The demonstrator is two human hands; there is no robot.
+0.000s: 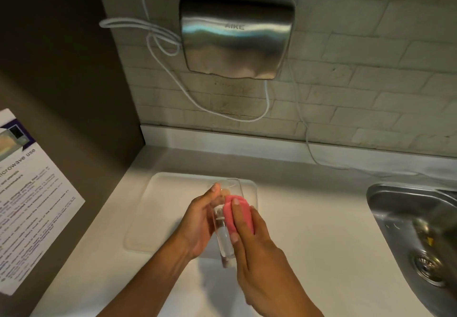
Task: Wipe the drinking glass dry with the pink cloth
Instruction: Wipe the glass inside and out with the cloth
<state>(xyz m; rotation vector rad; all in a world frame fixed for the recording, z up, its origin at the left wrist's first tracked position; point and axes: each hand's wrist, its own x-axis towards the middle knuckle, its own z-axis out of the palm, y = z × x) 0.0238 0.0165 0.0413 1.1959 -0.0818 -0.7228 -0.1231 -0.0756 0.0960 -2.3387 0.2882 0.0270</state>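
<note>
From the head view, your left hand wraps around the glass, fingers curled on its left side with one fingertip up near the rim, so that hand is closed on it. The glass is held above the counter, tilted with its mouth pointing away from you and its thick base toward you. Your right hand presses the cloth against the right side of the glass, thumb lying across the pink fabric and the other fingers folded behind it; that hand is clamped on the cloth. The cloth sits bunched against the upper half of the glass, touching it. Beneath both hands a pale tray lies flat on the counter, and the glass hangs over its right part. To the right, well apart, you have the steel sink. A steel dryer hangs on the tiled wall ahead, with white cords looping beside it. A printed notice is stuck on the dark panel to your left.
</note>
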